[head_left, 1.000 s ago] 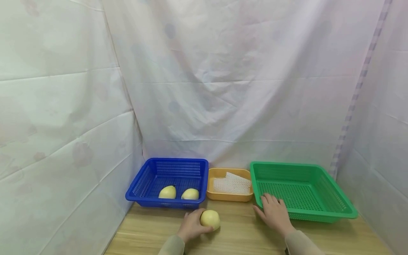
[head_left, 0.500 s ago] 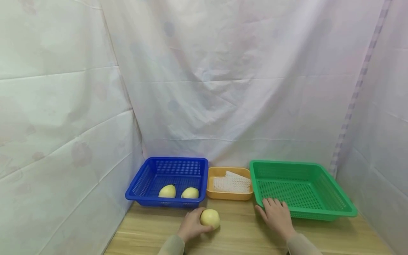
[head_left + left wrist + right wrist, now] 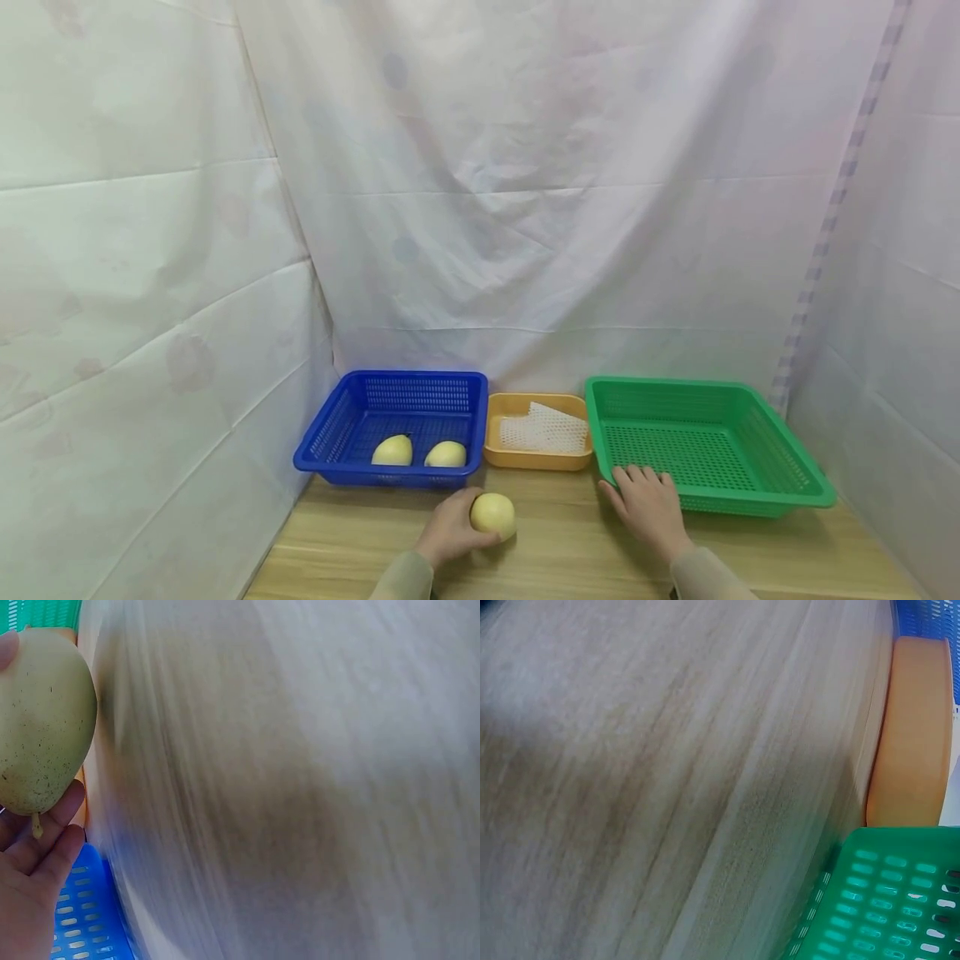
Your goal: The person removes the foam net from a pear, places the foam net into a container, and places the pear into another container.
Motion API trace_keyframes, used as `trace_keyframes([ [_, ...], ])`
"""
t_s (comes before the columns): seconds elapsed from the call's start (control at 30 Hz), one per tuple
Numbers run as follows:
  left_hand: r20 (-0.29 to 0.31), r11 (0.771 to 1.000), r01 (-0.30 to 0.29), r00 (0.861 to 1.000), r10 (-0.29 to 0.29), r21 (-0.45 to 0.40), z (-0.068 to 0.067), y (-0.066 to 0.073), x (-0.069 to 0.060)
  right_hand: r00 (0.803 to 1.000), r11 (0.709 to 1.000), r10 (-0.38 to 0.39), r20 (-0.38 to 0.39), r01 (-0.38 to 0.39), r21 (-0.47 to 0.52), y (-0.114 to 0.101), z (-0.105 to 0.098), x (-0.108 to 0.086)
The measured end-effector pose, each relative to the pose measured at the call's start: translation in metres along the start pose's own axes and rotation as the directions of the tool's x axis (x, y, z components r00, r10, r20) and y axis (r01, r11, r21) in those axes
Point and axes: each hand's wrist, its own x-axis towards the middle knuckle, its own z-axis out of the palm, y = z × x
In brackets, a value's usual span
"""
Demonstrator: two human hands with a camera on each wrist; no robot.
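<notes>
My left hand (image 3: 452,528) holds a pale yellow pear (image 3: 493,517) low over the wooden table, in front of the blue basket. In the left wrist view, the pear (image 3: 46,720) shows brown specks and a short stem pointing toward the fingers (image 3: 56,840). Whether its underside touches the table is unclear. At the near left corner of the green basket (image 3: 757,500), my right hand (image 3: 649,510) rests with its fingertips at the rim and holds nothing. Out of the right wrist view, that hand cannot be seen there.
Inside the blue basket (image 3: 375,477) at the left lie two more pears (image 3: 393,451). Between the baskets stands a shallow orange tray (image 3: 536,460) with white foam fruit nets (image 3: 551,432) in it. Pale cloth (image 3: 480,250) hangs behind and at both sides.
My right hand has slid slightly toward me along the green basket's near corner. The left hand keeps its hold on the pear, nearly still. The head view has shifted a little.
</notes>
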Motion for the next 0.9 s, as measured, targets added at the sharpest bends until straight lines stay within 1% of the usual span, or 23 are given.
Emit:
trace_keyframes([
  [0.2,0.006,1.0,-0.008,1.0,0.008,-0.015,-0.003,0.004,0.002,1.0,1.0,0.001,-0.003,-0.001,-0.005,0.0,-0.001,0.0],
  [0.47,0.003,0.998,-0.051,0.999,0.051,-0.028,-0.007,0.014,0.003,1.0,1.0,0.002,-0.003,-0.002,-0.008,0.0,0.0,0.0],
  [0.7,-0.015,0.996,-0.084,0.996,0.084,-0.003,-0.009,0.019,0.005,1.0,1.0,0.014,0.0,-0.014,-0.003,0.0,0.002,0.0],
  [0.83,-0.016,0.994,-0.106,0.994,0.106,-0.007,-0.012,0.024,0.005,1.0,1.0,0.013,-0.004,-0.013,-0.001,0.0,0.004,-0.001],
  [0.9,-0.021,0.992,-0.126,0.992,0.126,-0.012,-0.015,0.027,0.005,1.0,1.0,0.013,-0.006,-0.013,-0.002,0.0,0.004,-0.001],
])
